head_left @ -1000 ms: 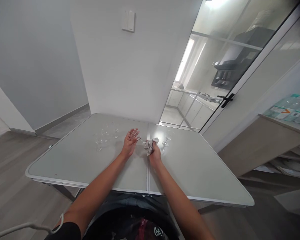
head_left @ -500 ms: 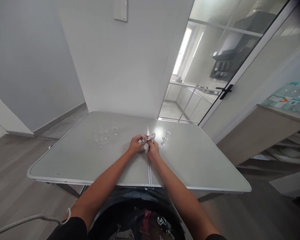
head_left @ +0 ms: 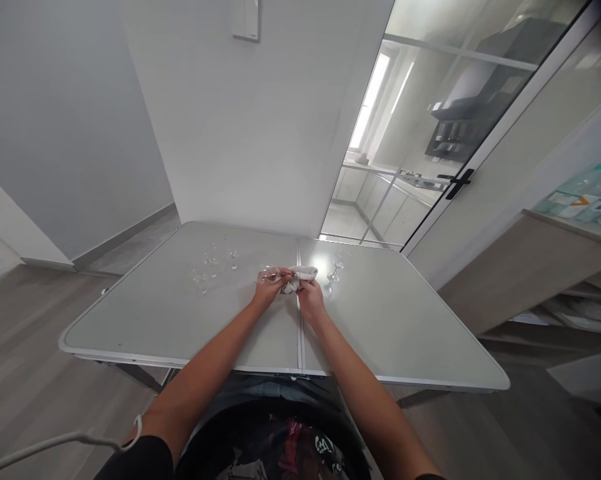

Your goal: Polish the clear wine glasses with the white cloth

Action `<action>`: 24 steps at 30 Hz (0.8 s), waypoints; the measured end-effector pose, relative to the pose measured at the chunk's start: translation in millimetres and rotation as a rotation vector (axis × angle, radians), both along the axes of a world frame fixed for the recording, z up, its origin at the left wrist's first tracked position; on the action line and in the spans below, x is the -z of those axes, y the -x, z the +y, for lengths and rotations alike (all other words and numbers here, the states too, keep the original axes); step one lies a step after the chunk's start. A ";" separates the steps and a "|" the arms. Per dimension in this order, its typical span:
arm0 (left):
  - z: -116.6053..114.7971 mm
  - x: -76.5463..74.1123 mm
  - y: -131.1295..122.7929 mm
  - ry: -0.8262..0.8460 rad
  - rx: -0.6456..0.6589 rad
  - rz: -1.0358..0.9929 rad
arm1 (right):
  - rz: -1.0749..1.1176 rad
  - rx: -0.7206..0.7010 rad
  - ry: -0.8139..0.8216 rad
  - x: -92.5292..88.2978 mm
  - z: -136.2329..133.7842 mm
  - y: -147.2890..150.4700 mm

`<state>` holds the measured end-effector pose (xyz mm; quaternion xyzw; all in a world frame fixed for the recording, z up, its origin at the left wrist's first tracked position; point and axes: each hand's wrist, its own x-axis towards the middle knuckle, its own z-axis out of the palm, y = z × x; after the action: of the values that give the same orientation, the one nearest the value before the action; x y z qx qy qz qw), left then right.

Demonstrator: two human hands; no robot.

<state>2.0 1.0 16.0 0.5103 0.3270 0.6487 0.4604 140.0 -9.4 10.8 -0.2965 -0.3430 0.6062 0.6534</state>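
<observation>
My two hands meet over the middle seam of a grey folding table (head_left: 145, 313). My left hand (head_left: 269, 288) is closed around a small clear stemmed glass (head_left: 269, 272), lifted just off the tabletop. Beside it, my right hand (head_left: 309, 297) pinches a crumpled white cloth (head_left: 303, 273), which is pressed against the glass. Several more small clear glasses (head_left: 207, 267) stand in a loose group to the left. One stemmed glass (head_left: 334, 273) stands alone just right of my hands.
A white wall with a light switch (head_left: 245, 19) rises behind the table. A glass door with a black handle (head_left: 457, 183) is at the right. A low wooden shelf (head_left: 545, 267) with bottles on top stands at the far right.
My left hand was spread around the glass and apart from the cloth; the hands then came together, and now the cloth is held against the glass. The camera has tilted slightly.
</observation>
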 end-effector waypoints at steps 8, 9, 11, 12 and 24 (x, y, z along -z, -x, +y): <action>-2.7 1.8 -5.3 0.025 -0.081 0.062 | -0.053 0.000 -0.042 -0.4 -5.8 2.8; -3.1 1.6 -5.0 0.048 -0.087 0.064 | -0.090 0.038 -0.071 0.6 -5.7 3.3; -4.4 1.7 -5.4 0.076 -0.060 0.062 | -0.131 0.110 -0.108 2.3 -4.8 3.7; -5.1 1.9 -6.0 0.076 -0.029 0.063 | -0.132 0.140 -0.116 2.9 -4.1 3.6; 0.5 -0.2 0.1 0.040 -0.149 0.064 | -0.042 0.084 -0.079 4.3 -2.7 3.0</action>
<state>1.9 1.5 16.2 0.4958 0.3912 0.6578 0.4103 137.0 -12.1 6.5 -0.2974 -0.3676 0.5577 0.6822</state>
